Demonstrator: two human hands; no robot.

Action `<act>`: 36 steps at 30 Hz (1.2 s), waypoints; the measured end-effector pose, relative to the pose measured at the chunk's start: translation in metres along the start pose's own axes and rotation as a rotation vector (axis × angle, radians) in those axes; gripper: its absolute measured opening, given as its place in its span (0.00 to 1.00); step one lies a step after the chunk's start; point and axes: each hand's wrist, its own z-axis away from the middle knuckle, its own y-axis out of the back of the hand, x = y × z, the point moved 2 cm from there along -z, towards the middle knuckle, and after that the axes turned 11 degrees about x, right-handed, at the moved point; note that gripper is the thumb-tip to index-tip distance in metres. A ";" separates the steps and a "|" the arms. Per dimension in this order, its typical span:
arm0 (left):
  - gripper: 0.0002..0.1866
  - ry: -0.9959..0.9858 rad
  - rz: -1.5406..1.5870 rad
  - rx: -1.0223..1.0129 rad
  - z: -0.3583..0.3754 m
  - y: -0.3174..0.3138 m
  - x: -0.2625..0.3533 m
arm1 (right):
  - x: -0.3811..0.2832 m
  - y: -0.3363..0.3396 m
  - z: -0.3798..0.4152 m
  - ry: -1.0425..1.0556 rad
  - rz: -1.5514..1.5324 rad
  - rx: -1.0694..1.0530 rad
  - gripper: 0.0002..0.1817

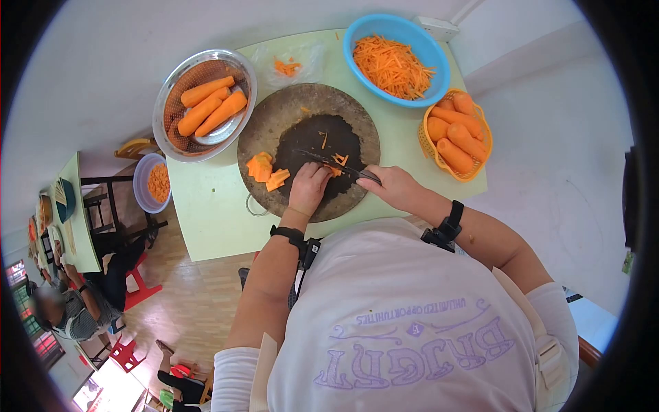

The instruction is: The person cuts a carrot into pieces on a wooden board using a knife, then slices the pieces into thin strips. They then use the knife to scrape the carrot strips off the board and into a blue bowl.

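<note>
My right hand (391, 187) is closed round the handle of a kitchen knife (336, 163), whose dark blade points left across the round chopping board (357, 123). Close against the blade, my left hand (311, 184) has its fingers bent and pressed down on a piece of carrot, mostly hidden beneath them. Cut carrot strips (338, 165) lie by the blade on the board's dark wet patch. To the left of my left hand rest thin carrot slices (261, 167) in a small pile.
A steel bowl (161, 130) holding peeled carrots stands back left. Behind right is a blue basin (439, 65) of shredded carrot, with a yellow basket (472, 175) of whole carrots nearer. A plastic bag (312, 58) with scraps lies behind the board. Another person (86, 309) sits far left.
</note>
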 end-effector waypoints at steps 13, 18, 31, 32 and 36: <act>0.06 0.003 -0.016 -0.002 0.001 -0.001 -0.001 | -0.002 0.000 -0.001 0.011 0.004 0.009 0.24; 0.06 -0.025 0.008 0.034 0.000 -0.001 0.000 | -0.003 -0.002 -0.005 0.003 -0.032 -0.011 0.23; 0.07 -0.016 0.035 0.037 -0.001 0.000 0.002 | 0.008 -0.021 -0.023 0.033 -0.082 0.030 0.24; 0.07 -0.012 0.027 0.029 -0.001 0.001 0.002 | 0.010 -0.021 -0.024 0.037 -0.101 0.027 0.24; 0.07 0.000 0.013 0.023 0.000 0.000 0.000 | -0.003 -0.007 -0.015 0.007 -0.099 0.004 0.23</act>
